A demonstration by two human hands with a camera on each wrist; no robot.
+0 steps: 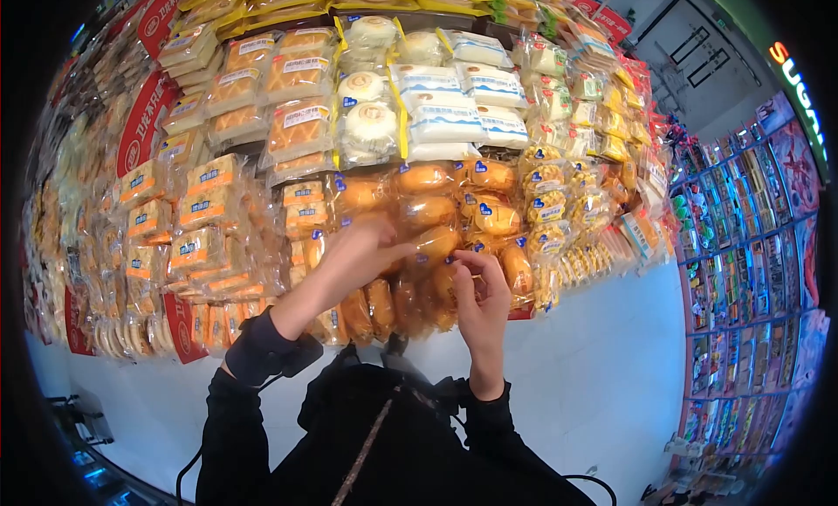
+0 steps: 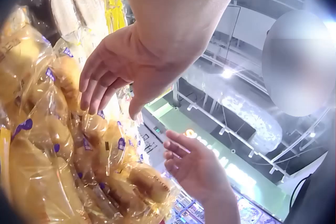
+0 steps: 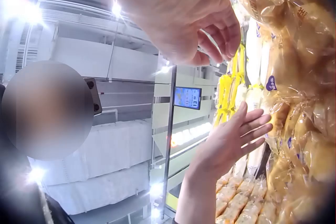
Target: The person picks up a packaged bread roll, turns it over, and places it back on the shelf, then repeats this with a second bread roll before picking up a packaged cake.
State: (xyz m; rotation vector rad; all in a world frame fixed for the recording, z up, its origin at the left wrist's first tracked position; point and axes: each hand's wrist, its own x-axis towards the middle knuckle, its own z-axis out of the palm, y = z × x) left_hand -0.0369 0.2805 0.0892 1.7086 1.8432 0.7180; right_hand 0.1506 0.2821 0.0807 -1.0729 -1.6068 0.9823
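My left hand reaches over a pile of plastic-wrapped bread rolls, its fingers extended toward one wrapped roll. In the left wrist view the same hand has loosely spread fingers right at the bags, and nothing is gripped. To its right, my right hand hovers by the front of the pile with thumb and fingers apart. Its fingers are loosely bent and hold nothing in the right wrist view, close beside the wrapped rolls. Clear bags with blue labels cover the golden-brown rolls.
White-wrapped packs and round white cakes lie behind the rolls. Orange-labelled packs are stacked at left, small yellow-brown snack packs at right. Red signs divide the display. Shelves stand beyond the pale floor.
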